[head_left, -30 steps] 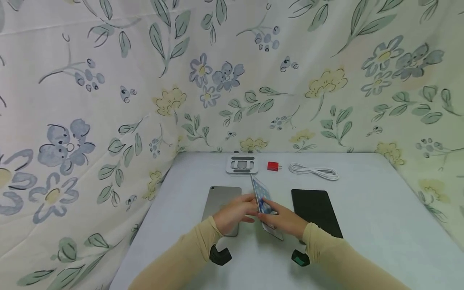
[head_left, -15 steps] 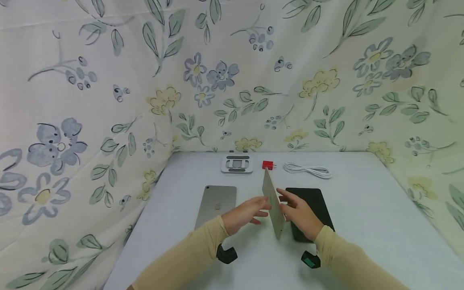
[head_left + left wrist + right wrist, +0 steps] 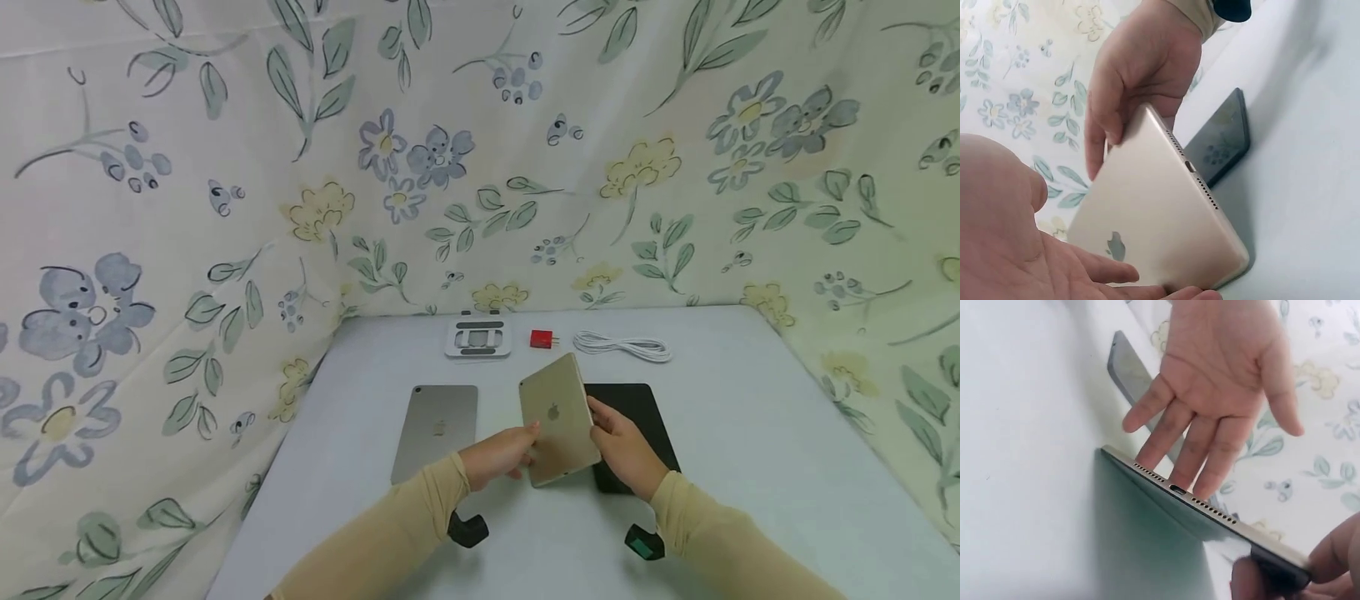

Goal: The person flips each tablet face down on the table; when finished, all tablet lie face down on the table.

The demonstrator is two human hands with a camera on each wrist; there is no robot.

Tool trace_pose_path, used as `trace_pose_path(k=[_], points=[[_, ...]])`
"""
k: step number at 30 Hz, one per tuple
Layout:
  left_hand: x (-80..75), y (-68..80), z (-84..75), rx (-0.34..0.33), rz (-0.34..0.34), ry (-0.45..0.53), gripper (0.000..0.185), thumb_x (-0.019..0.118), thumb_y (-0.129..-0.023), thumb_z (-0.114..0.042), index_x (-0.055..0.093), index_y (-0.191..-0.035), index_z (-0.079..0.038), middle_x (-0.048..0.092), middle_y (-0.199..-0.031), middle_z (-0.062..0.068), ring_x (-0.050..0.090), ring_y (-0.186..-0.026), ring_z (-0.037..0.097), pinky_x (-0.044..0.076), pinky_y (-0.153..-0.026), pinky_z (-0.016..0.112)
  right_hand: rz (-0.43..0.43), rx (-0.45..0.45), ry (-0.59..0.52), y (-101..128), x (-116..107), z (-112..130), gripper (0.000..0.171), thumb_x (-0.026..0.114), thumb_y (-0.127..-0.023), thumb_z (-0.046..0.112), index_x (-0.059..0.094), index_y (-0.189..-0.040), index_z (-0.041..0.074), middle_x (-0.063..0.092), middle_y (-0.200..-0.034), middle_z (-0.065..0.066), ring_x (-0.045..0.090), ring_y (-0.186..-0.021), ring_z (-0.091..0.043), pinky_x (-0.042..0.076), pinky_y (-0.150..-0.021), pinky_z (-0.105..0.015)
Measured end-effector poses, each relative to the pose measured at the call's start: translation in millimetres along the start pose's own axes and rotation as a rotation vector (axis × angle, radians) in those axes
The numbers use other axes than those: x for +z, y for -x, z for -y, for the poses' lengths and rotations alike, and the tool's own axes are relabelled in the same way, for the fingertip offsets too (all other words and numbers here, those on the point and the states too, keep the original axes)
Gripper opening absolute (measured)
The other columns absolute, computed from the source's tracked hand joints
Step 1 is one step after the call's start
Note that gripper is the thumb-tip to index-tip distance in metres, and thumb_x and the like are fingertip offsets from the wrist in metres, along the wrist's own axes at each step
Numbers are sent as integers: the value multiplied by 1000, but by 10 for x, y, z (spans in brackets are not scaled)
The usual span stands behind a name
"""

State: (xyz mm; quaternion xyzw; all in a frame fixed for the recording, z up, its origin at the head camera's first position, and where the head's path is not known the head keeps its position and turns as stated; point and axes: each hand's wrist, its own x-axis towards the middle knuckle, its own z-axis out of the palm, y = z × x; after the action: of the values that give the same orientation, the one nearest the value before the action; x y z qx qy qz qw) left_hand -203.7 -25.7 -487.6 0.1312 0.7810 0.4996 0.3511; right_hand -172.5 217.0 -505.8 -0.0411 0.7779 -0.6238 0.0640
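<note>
I hold a gold tablet [image 3: 558, 419] tilted above the table between both hands, its back with the logo turned up toward me. My left hand [image 3: 501, 454] lies with straight fingers against its left side; the right wrist view shows those fingers [image 3: 1210, 456] flat on the back near the port edge. My right hand [image 3: 621, 443] grips the tablet's right edge, fingers curled over it [image 3: 1107, 125]. The tablet's lower corner [image 3: 1235, 259] is close to the white table [image 3: 750, 433]; I cannot tell if it touches.
A grey tablet [image 3: 437, 429] lies back up left of my hands. A black tablet [image 3: 641, 408] lies to the right, partly behind my right hand. At the back stand a folded stand [image 3: 478, 339], a red charger [image 3: 542, 338] and a coiled white cable [image 3: 622, 346]. Floral cloth walls the table.
The gold tablet has turned over: its screen showed a second ago, then it stood edge-on, and now its back faces me. Both hands stayed on it.
</note>
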Motion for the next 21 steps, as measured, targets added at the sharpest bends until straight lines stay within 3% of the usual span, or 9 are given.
trace_pose_path(k=[5,8,13,17,19,21], points=[[-35,66,37,-40,-27,-71,78,30,-113,-60,38,-163,-1,50,-158,22,57,-134,46,38,-114,68,11,19,82,-79,103,-23,58,49,-103,0,37,-159,-10,61,-141,-28,66,-119,-38,58,-95,-50],[-68,134,85,-71,-38,-111,79,34,-113,-61,40,-162,1,51,-157,21,51,-141,46,32,-117,70,20,45,153,-120,178,-9,55,54,-99,2,49,-152,-10,67,-128,-22,69,-104,-30,59,-86,-45],[-123,251,154,-85,-46,-183,80,36,-111,-64,46,-160,-2,49,-161,14,40,-151,39,34,-118,65,71,133,274,-102,295,29,53,62,-97,12,56,-145,-9,64,-130,-18,62,-105,-24,56,-88,-42],[-154,302,179,-65,-79,-269,83,35,-107,-72,52,-158,-7,52,-159,10,44,-149,36,40,-116,61,124,202,297,-77,355,58,43,64,-96,18,61,-131,-6,62,-108,-12,55,-94,-24,49,-75,-40],[-166,317,180,-58,-93,-304,84,35,-106,-73,54,-157,-8,53,-159,9,45,-148,35,40,-116,60,143,221,312,-57,380,76,50,63,-98,21,57,-138,-7,64,-115,-17,59,-102,-29,53,-81,-44],[-173,322,191,-54,-100,-335,84,34,-106,-73,55,-156,-9,53,-158,9,45,-149,35,40,-117,59,169,239,337,-43,408,97,61,63,-100,26,49,-147,-10,60,-134,-27,59,-122,-39,53,-97,-54]])
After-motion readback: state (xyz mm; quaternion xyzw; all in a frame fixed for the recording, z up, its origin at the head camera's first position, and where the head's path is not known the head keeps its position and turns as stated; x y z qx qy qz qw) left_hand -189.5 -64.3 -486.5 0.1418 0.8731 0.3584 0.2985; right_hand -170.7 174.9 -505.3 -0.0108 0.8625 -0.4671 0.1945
